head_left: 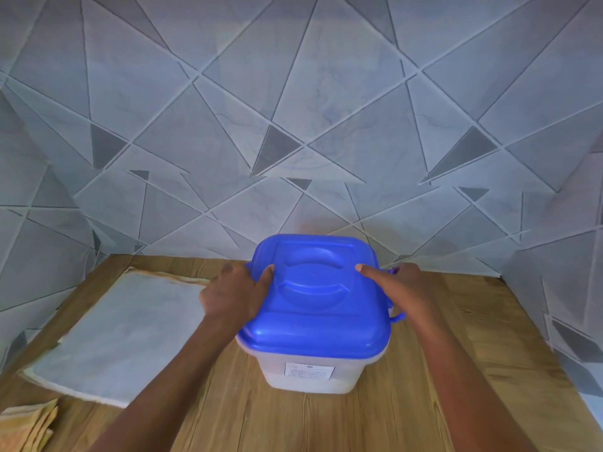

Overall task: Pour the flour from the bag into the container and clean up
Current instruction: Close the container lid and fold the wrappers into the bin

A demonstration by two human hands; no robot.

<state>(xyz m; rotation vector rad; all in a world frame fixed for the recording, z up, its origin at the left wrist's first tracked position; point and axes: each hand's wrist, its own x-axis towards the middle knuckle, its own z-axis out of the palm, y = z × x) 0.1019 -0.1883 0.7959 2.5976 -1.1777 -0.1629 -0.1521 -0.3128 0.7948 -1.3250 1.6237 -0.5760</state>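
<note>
A translucent white container (308, 375) with a paper label stands on the wooden table, a blue lid (315, 308) sitting on top of it. My left hand (233, 295) grips the lid's left edge, thumb lying on its top. My right hand (399, 288) holds the right edge, thumb stretched across the lid, fingers down by a blue side clip (396, 316). A flat, pale flour bag (120, 334) lies on the table to the left of the container.
A folded yellow cloth (27, 425) sits at the table's front-left corner. The wooden table (424, 386) is walled in by grey patterned panels at the back and on both sides.
</note>
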